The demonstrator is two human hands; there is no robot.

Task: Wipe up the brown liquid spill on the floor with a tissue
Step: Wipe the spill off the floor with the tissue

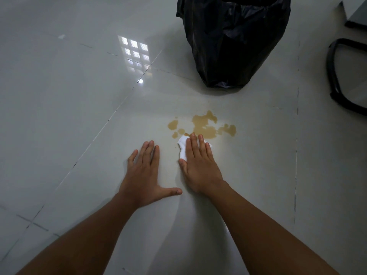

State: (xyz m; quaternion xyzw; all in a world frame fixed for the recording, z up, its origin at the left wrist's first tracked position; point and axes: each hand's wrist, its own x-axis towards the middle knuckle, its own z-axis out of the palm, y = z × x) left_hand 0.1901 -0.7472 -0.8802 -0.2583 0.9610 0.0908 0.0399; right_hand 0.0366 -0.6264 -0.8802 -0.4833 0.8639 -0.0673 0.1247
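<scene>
A brown liquid spill (pixel 204 125) lies in several patches on the glossy pale tiled floor (pixel 79 96). My right hand (pixel 198 165) presses flat on a white tissue (pixel 183 146) at the spill's near edge; its fingertips touch the brown liquid. Most of the tissue is hidden under the palm and fingers. My left hand (pixel 144 173) rests flat on the floor to the left of the tissue, fingers spread, holding nothing.
A bin lined with a black plastic bag (pixel 232 40) stands just beyond the spill. A black chair base (pixel 337 80) sits at the right edge, with a dark object (pixel 355 16) in the top right corner. Bare tiles stretch to the left.
</scene>
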